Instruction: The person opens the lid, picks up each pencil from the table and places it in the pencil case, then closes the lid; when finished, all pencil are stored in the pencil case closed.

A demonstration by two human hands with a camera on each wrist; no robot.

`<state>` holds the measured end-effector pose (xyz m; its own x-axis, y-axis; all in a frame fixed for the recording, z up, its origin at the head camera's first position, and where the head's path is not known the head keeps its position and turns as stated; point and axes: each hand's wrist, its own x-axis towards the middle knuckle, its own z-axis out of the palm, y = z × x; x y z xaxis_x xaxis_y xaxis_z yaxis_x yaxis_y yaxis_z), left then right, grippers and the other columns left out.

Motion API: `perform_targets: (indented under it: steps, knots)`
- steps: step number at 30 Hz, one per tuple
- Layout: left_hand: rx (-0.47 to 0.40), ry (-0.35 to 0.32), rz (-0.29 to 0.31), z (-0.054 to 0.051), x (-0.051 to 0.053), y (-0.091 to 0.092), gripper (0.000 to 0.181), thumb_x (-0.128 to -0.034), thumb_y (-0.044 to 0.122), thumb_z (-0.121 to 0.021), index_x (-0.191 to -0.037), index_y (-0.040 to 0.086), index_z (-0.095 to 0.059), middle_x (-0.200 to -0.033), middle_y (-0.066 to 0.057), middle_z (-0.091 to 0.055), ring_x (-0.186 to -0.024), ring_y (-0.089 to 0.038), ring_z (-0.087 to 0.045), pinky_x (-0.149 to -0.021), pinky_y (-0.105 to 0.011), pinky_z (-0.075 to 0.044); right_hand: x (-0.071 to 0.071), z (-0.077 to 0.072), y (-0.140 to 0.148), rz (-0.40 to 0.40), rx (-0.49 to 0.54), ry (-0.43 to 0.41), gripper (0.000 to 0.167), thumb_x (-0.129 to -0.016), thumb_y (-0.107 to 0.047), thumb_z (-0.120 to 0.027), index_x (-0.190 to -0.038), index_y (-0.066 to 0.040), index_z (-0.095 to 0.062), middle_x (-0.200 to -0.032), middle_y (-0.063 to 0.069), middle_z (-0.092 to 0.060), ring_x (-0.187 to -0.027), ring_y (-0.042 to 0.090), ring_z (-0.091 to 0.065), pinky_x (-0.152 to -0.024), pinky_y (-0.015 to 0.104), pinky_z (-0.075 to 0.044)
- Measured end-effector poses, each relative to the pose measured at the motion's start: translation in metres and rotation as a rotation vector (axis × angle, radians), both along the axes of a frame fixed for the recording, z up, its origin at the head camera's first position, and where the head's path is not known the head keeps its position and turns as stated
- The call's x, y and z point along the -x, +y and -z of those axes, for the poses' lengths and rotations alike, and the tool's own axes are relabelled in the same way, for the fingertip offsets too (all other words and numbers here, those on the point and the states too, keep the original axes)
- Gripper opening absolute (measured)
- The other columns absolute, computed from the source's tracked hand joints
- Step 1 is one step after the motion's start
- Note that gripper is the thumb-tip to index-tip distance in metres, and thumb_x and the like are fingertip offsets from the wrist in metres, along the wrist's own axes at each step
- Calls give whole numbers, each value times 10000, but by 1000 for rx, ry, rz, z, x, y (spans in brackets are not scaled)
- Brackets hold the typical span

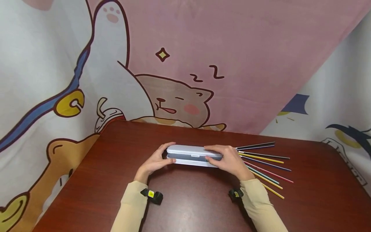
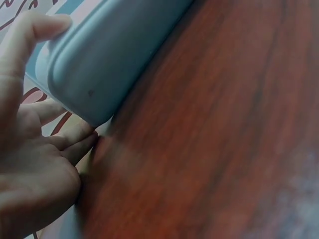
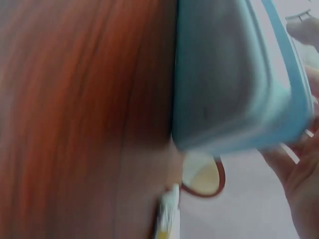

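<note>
A long pale pencil case (image 1: 185, 149) with rounded corners and a grey band along its front lies crosswise between both hands. A small clasp tab (image 1: 195, 156) shows at the middle of its front. My left hand (image 1: 154, 161) grips the left end, thumb at the front and the other fingers round the back. At the right end, my right hand (image 1: 230, 159) holds it with the thumb in front and fingers on top. In the left wrist view the case (image 2: 117, 52) shows its bluish side, close to the table. Its inside is hidden.
Several thin coloured pencils, a yellow pencil (image 1: 262, 158) and a red pencil (image 1: 272, 173) among them, fan out over the table right of the right hand. The brown wooden table (image 1: 185, 199) meets a cartoon-printed cloth (image 1: 246, 64) at its back edge.
</note>
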<state>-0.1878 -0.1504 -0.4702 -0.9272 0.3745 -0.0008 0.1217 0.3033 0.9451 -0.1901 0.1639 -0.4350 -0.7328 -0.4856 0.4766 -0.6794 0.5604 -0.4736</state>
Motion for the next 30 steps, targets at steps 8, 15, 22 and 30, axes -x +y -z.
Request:
perform_targets:
  steps: [8,15,22,30]
  knots:
    - [-31,-21,-4,-2,0,0,796,-805,160,-756,-1488,124,-348,-1412,-166,-368,-1181,-313,-383,-874,-396,-396,-3,1,32,2,94,-137,395,-810,-137,-783,-1194,-129,-688,-1152,19,-681,-997,172,-653,-807,428,-544]
    - [-44,-35,-23,-1,1,2,847,-790,129,-774,-1506,125,-322,-1491,-140,-342,-1344,-294,-289,-1120,-528,-136,-7,6,38,3,191,-208,352,-823,-59,-760,-1165,-29,-684,-1151,75,-672,-1037,191,-638,-861,416,-522]
    - [-79,-54,-36,1,2,4,920,-788,61,-764,-1535,90,-229,-1518,-200,-294,-1384,-306,-252,-1124,-514,-165,-8,11,35,60,231,-135,249,-850,-61,-737,-1096,-36,-712,-1066,57,-701,-948,170,-663,-776,470,-548]
    - [-86,-67,-68,2,3,6,930,-795,9,-754,-1528,18,-182,-1531,-228,-265,-1420,-313,-211,-1141,-472,-157,-4,3,26,157,331,-263,236,-889,-118,-708,-1086,-43,-603,-1082,92,-702,-964,228,-675,-734,269,-548]
